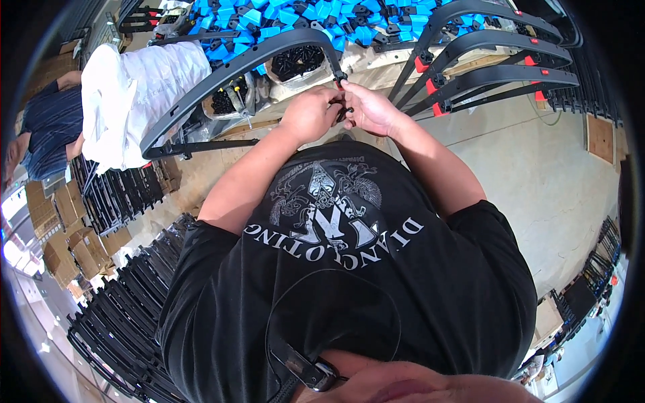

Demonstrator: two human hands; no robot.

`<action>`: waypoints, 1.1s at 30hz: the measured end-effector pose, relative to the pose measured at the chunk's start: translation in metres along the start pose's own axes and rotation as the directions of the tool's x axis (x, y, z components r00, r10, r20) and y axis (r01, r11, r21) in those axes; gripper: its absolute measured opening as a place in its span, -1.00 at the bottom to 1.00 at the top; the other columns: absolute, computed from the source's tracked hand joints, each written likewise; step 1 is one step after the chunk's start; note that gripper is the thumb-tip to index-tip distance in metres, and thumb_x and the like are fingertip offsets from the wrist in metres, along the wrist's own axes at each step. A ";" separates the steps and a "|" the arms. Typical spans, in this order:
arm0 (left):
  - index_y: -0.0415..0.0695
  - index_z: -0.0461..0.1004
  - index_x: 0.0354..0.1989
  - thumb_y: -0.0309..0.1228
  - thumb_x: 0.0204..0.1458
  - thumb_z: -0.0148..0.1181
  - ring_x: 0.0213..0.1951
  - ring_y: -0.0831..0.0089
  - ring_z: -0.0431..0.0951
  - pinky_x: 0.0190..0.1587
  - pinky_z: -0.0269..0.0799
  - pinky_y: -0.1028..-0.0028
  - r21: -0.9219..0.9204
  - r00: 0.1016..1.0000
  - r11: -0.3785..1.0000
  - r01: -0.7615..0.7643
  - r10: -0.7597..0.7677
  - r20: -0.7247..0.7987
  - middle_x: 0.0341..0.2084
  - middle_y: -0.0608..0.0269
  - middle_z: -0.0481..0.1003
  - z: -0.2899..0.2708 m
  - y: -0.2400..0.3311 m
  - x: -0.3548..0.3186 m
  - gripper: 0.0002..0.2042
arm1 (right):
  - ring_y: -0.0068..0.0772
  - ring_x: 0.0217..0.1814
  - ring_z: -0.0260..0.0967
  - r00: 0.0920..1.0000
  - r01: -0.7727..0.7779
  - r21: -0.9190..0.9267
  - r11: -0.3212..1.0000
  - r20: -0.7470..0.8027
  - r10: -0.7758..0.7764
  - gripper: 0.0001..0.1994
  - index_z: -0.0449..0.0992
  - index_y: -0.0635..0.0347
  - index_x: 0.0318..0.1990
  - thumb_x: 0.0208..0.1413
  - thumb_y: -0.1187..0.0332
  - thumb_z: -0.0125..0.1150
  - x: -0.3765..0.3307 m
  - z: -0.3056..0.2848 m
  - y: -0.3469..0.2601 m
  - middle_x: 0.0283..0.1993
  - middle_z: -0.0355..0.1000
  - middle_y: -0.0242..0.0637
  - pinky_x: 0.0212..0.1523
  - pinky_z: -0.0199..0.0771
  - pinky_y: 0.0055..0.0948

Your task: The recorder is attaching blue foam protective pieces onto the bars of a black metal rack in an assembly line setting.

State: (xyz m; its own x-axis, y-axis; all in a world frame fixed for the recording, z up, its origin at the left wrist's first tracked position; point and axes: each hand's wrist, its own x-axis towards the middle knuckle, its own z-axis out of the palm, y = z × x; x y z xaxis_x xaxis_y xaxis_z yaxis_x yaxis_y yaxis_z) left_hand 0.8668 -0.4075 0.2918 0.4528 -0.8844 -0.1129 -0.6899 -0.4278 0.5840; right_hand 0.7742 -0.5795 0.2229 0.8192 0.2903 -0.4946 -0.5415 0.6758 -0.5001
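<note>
Small black part point(345, 113), mostly hidden between left hand point(308, 113) and right hand point(373, 111), fingers point(357, 92) curled, whether pinching cannot be told

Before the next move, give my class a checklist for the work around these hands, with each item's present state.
1. Left hand and right hand both visible: ok.
2. Small black part between the hands: ok.
3. Firm grip on that part: cannot tell; it is partly hidden.
4. Curved black frame close to the hands: ok.
5. Yellow-handled tool out of the hands: ok; to their left.
6. Blue pieces in view: ok; heaped beyond.
</note>
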 end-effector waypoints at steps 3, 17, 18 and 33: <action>-0.19 0.60 -0.11 -0.40 0.13 0.26 -0.39 0.22 0.62 -0.29 0.54 0.30 -0.397 0.960 0.908 0.137 -0.221 -0.174 -0.33 0.06 0.62 0.019 -0.014 0.003 -0.80 | -0.47 -0.44 0.31 0.970 0.027 -0.098 0.995 -0.239 -0.050 -0.66 0.50 0.13 -0.06 0.35 0.03 0.06 0.003 -0.003 -0.002 -0.35 0.46 -0.39 -0.43 0.27 -0.43; -0.24 0.51 -0.27 -0.35 0.31 0.17 -0.48 0.56 0.39 -0.41 0.44 0.48 -0.941 0.802 0.076 0.330 -0.548 0.237 -0.44 0.31 0.47 0.061 -0.054 0.040 -0.80 | 0.16 -0.15 0.56 0.724 -0.123 -0.985 0.122 -0.173 -0.668 -0.74 0.55 0.29 -0.17 0.12 0.27 0.16 0.017 0.010 -0.031 -0.27 0.57 0.11 -0.08 0.53 0.03; -0.24 0.51 -0.27 -0.35 0.31 0.17 -0.48 0.56 0.39 -0.41 0.44 0.48 -0.941 0.802 0.075 0.331 -0.547 0.238 -0.44 0.31 0.47 0.060 -0.054 0.040 -0.80 | 0.16 -0.15 0.56 0.724 -0.124 -0.985 0.122 -0.174 -0.668 -0.74 0.55 0.29 -0.17 0.12 0.27 0.16 0.017 0.008 -0.031 -0.27 0.57 0.11 -0.08 0.53 0.03; -0.11 0.32 -0.36 -0.03 0.41 -0.12 -0.57 0.46 0.34 -0.55 0.38 0.39 -0.901 0.742 -0.098 0.422 -0.534 0.405 -0.57 0.32 0.32 0.057 -0.039 0.051 -0.59 | 0.16 -0.16 0.55 0.784 -0.144 -0.983 0.111 -0.182 -0.594 -0.75 0.51 0.28 -0.17 0.11 0.28 0.14 0.019 0.009 -0.038 -0.29 0.56 0.09 -0.12 0.52 0.04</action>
State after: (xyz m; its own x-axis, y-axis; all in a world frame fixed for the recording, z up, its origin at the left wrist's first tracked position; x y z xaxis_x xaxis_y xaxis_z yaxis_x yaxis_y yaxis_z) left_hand 0.8845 -0.4460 0.2171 0.4757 -0.5036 -0.7212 0.7675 -0.1629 0.6200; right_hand 0.8122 -0.5938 0.2389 0.9292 -0.2969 -0.2199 -0.3639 -0.6325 -0.6837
